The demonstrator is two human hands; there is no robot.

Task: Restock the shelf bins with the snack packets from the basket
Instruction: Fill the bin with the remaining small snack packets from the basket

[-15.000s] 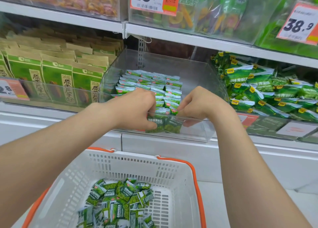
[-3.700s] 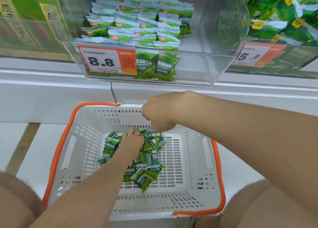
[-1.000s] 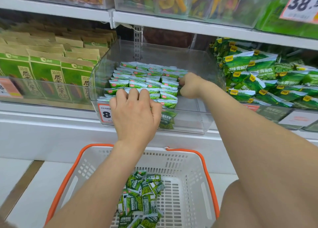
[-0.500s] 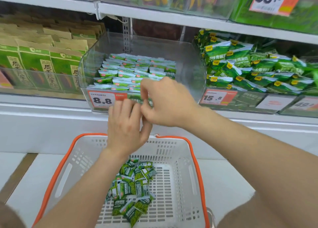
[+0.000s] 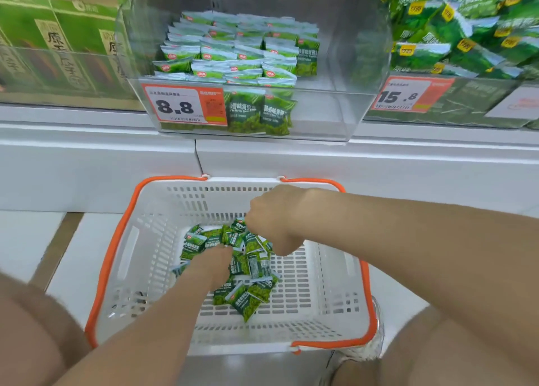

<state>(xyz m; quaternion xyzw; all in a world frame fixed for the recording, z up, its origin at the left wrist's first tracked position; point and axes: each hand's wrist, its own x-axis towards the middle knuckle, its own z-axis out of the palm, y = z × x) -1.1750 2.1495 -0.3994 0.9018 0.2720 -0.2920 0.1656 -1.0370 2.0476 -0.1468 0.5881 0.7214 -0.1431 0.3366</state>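
White basket (image 5: pixel 151 239), orange rim, on floor below shelf. Left hand (image 5: pixel 211 266) sunk into packets (image 5: pixel 250 295) heaped mid-basket; fingers hidden, grip unclear. Right hand (image 5: pixel 272 219) curled round packets at heap's far edge. Clear bin (image 5: pixel 320 114) above, part filled.

- Basket (image 5: pixel 163 239): white slotted plastic, orange rim.
- Snack packets (image 5: pixel 248 295) in it: green with white edges.
- Shelf bin (image 5: pixel 335 64): clear.
- Price tag (image 5: pixel 183 105): white and orange, black "8.8".
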